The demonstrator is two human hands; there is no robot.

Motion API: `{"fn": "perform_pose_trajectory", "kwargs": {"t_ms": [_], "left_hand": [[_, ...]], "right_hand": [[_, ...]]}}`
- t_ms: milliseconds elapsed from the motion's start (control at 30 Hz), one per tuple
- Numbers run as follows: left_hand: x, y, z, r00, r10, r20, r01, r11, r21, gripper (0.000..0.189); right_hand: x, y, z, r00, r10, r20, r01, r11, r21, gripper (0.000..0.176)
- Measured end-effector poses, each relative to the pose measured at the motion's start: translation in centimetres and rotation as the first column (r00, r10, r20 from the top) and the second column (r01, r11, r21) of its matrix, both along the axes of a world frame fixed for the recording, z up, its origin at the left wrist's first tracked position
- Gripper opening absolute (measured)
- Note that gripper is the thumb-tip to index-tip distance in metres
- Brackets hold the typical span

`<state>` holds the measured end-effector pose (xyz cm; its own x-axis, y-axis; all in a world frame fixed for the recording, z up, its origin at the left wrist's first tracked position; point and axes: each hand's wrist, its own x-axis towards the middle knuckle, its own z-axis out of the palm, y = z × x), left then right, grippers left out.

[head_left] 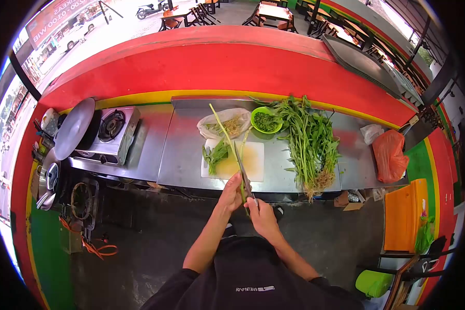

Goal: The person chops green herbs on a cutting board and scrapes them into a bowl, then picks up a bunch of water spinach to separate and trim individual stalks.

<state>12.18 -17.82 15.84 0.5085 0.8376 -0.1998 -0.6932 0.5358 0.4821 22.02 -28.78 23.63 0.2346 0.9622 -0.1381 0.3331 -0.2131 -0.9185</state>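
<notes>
My left hand [231,194] is closed around a long green vegetable stem [222,127], which slants up and away over the board. My right hand [262,217] grips a knife [245,178], its blade pointing away from me alongside the stem. Both hands are close together in front of the counter edge. Beyond them lies a white cutting board [256,163], with cut leafy greens [218,156] on its left side. A clear plastic bag [207,122] with stem and root scraps sits behind the board. Beside it stands a green bowl [267,135] of chopped greens.
A large bunch of leafy greens with roots [309,142] covers the counter to the right. Farther right is an orange plastic bag [389,156]. On the left are a gas stove [111,135] and a large wok [75,129]. A red wall [206,64] runs behind the counter.
</notes>
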Motion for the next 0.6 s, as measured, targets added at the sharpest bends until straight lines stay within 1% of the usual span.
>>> {"fn": "perform_pose_trajectory", "kwargs": {"t_ms": [33,100,133,200,333,400,600], "left_hand": [[-0.3,0.1,-0.4,1.000,0.000,0.000,0.000,1.000,0.000,0.021],[-0.8,0.4,-1.2,0.997,-0.076,0.001,0.076,0.997,0.000,0.023],[-0.9,0.3,-1.3,0.997,-0.075,0.001,0.075,0.997,0.001,0.023],[-1.0,0.0,-1.2,0.998,-0.041,-0.045,0.039,0.999,-0.032,0.024],[-0.7,-0.2,-0.4,0.998,-0.005,-0.057,0.004,1.000,-0.017,0.024],[-0.5,0.1,-0.1,0.999,0.024,0.022,-0.024,1.000,0.014,0.023],[0.1,0.0,0.6,0.999,0.022,0.038,-0.022,1.000,-0.017,0.025]], "right_hand": [[0.0,0.0,0.0,1.000,0.000,0.000,0.000,1.000,0.000,0.042],[0.1,0.0,-0.1,0.999,0.025,-0.029,-0.025,0.999,0.023,0.043],[0.1,0.0,-0.1,0.999,0.026,-0.029,-0.025,0.999,0.023,0.043],[0.1,0.0,-0.2,0.998,0.045,-0.040,-0.045,0.999,0.012,0.043],[0.0,-0.2,-0.2,0.997,0.050,-0.057,-0.050,0.999,-0.001,0.043],[0.1,-0.2,-0.4,0.997,0.072,-0.035,-0.072,0.997,-0.018,0.043],[0.2,-0.4,-0.1,0.998,0.057,-0.015,-0.057,0.998,-0.019,0.043]]}}
